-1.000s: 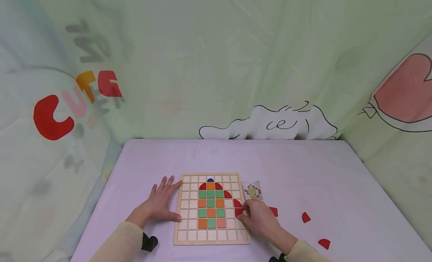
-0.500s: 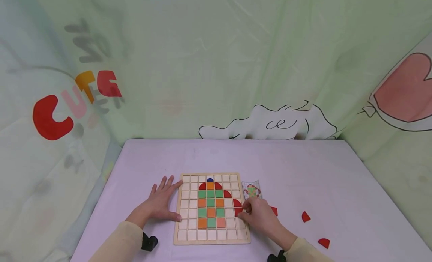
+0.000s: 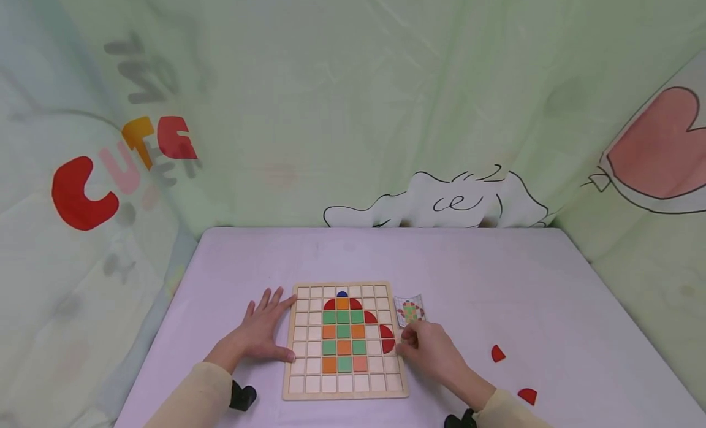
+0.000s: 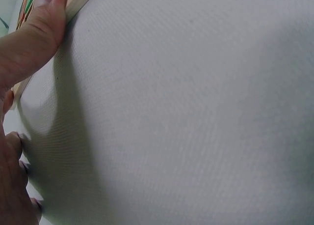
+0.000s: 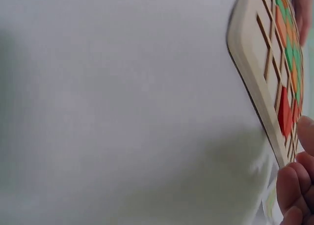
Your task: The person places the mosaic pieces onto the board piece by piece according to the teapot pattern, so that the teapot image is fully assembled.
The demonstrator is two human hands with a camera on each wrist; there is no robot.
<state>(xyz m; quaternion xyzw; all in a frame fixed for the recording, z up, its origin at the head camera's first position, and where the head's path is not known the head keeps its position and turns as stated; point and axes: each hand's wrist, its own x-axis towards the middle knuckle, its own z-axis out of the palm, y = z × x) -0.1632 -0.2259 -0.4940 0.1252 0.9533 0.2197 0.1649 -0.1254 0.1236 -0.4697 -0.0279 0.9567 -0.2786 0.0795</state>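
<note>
A wooden grid board (image 3: 345, 396) lies on the table, with orange and green square tiles and a blue half-round tile set in it. Spread along its left edge, my left hand (image 3: 258, 335) touches the frame with thumb and fingertips. In the left wrist view the thumb (image 4: 37, 43) presses on the board's side. My right hand (image 3: 434, 351) is by the right edge, fingers bent and nothing seen between them. Just left of its fingertips, a red quarter-round tile (image 3: 388, 346) sits in a cell below another red one (image 3: 387, 332).
A small picture card (image 3: 409, 309) with a coloured pattern lies right of the board, partly behind the right hand. Farther right are two loose red tiles, one upper (image 3: 498, 354) and one lower (image 3: 527, 396). A fabric wall stands behind the table.
My right hand has drawn slightly right, off the lower red tile in the board. It now covers the place where a loose red tile showed. My left hand stays put.
</note>
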